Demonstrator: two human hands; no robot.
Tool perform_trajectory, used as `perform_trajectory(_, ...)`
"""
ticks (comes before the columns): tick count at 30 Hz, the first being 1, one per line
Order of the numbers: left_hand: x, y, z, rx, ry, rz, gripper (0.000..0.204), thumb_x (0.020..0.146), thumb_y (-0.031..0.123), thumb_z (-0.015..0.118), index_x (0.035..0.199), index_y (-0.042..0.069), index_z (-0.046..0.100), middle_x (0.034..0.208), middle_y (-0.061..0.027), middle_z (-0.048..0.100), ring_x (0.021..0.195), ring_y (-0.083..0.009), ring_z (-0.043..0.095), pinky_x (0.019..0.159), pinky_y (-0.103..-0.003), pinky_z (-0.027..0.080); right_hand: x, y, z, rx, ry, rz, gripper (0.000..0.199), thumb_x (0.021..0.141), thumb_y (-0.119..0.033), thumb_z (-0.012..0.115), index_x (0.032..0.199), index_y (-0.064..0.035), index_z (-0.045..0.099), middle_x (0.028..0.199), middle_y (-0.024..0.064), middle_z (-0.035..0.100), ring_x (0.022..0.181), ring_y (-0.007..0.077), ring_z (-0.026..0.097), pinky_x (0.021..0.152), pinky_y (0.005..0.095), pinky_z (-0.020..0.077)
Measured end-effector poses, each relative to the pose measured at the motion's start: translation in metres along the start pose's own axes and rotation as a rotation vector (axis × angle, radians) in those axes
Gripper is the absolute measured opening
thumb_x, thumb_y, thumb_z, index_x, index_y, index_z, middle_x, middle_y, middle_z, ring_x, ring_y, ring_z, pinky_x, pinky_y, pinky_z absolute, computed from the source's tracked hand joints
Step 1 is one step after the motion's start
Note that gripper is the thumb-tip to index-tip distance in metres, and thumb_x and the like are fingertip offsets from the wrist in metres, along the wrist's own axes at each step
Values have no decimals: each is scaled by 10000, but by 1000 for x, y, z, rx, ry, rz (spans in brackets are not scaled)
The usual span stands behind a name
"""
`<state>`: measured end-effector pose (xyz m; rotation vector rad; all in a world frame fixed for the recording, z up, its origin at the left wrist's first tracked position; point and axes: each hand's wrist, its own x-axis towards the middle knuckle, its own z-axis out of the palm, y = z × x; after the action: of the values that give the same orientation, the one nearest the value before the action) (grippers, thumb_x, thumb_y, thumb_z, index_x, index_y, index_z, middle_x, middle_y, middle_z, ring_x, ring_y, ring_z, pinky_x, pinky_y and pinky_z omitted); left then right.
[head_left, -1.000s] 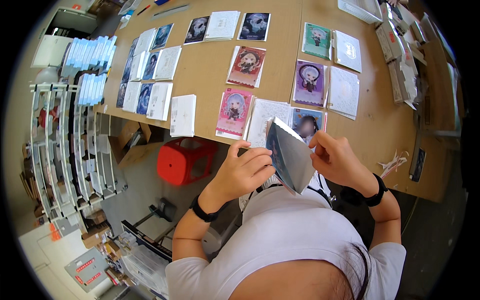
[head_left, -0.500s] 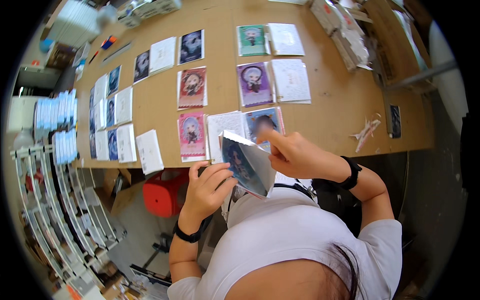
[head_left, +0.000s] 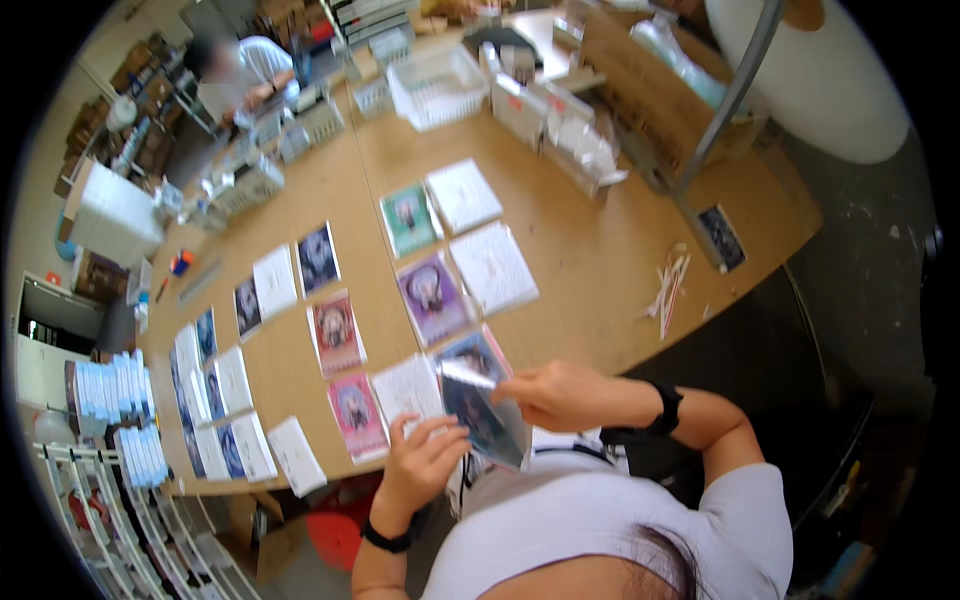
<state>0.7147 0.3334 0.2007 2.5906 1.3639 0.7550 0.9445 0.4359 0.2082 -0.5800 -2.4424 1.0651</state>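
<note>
Close to my body, at the table's near edge, I hold a flat packet (head_left: 488, 428) with a dark blue picture on its face and a pale, silvery upper edge. My left hand (head_left: 424, 462) grips its left side, fingers over the front. The fingers of my right hand (head_left: 560, 396) are closed on its upper right edge; what the fingertips pinch is partly hidden. Just beyond lie a blue picture card stack (head_left: 465, 350), partly covered by the packet, and a white stack (head_left: 408, 388). A pink picture card stack (head_left: 357, 415) lies to the left.
Purple (head_left: 433, 296), green (head_left: 410, 220) and red (head_left: 336, 332) picture stacks lie farther out, with white stacks (head_left: 493, 268) beside some. Dark picture cards (head_left: 318, 257) are at left. Paper strips (head_left: 668, 293) lie at right. Behind are a white basket (head_left: 437, 88), a cardboard box (head_left: 645, 95) and another person (head_left: 262, 62).
My view has swung upward, bringing in the table's far side and the other person. Both hands still hold the packet; my right hand stays at its upper edge.
</note>
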Motion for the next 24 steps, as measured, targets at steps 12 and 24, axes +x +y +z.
perform_trajectory(12, 22, 12, 1, 100, 40, 13, 99, 703, 106, 656, 792, 117, 614, 921, 17, 637, 951, -152, 582, 882, -428, 336, 0, 8, -30, -16, -37, -6, 267, 740, -16, 501, 1000, -74, 533, 588, 162, 523, 539, 358, 546, 495, 441, 418)
perform_trajectory(24, 27, 19, -4, 255, 232, 72, 154, 611, 87, 684, 746, 106, 613, 861, -2, 572, 874, -178, 579, 823, -410, 333, 7, -15, -45, -82, 135, -205, 316, 691, 12, 547, 996, -67, 569, 747, 117, 595, 585, 319, 579, 504, 378, 464)
